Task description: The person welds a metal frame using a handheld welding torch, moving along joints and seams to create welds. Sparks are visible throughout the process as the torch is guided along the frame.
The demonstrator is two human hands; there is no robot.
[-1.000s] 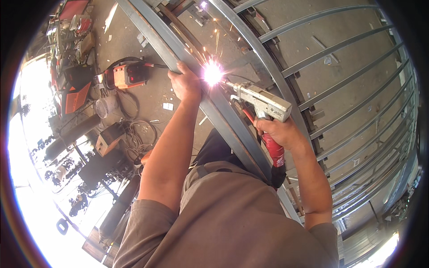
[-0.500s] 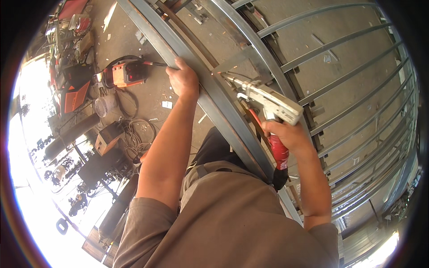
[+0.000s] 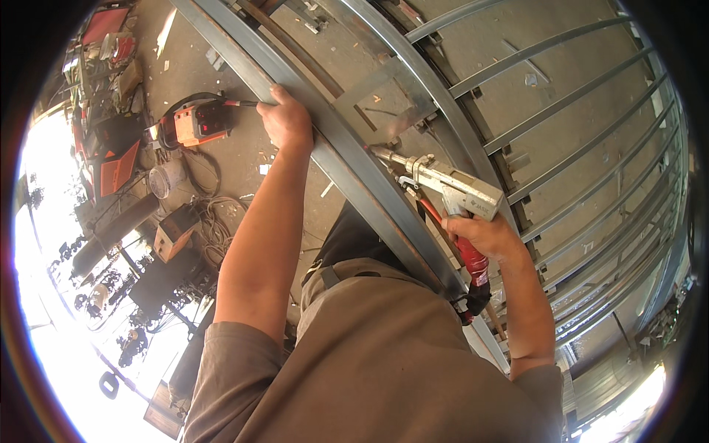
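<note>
A long grey steel beam (image 3: 362, 184) runs diagonally from the upper left down to my waist. My left hand (image 3: 286, 122) is closed over its left edge, fingers partly hidden. In my right hand (image 3: 487, 236) is a silvery welding gun (image 3: 461, 184), fingers wrapped round its grip. Red wrapping (image 3: 473, 262) covers the lower handle, where a dark cable leads off. The gun's nozzle (image 3: 380, 153) points left at the beam's right side, with a small red light spot beside the tip; I cannot tell whether they touch.
A frame of curved steel bars (image 3: 546, 122) fills the right side. On the floor at left stands an orange-and-black machine (image 3: 199, 124) with a cable, near a whitish bucket (image 3: 167, 177), coiled hoses (image 3: 218, 229) and a box-shaped unit (image 3: 176, 230). Small scraps litter the floor.
The welding gun's nozzle has moved down and right along the beam, with my right hand moving the same way. My left hand keeps its hold, while the view has shifted slightly.
</note>
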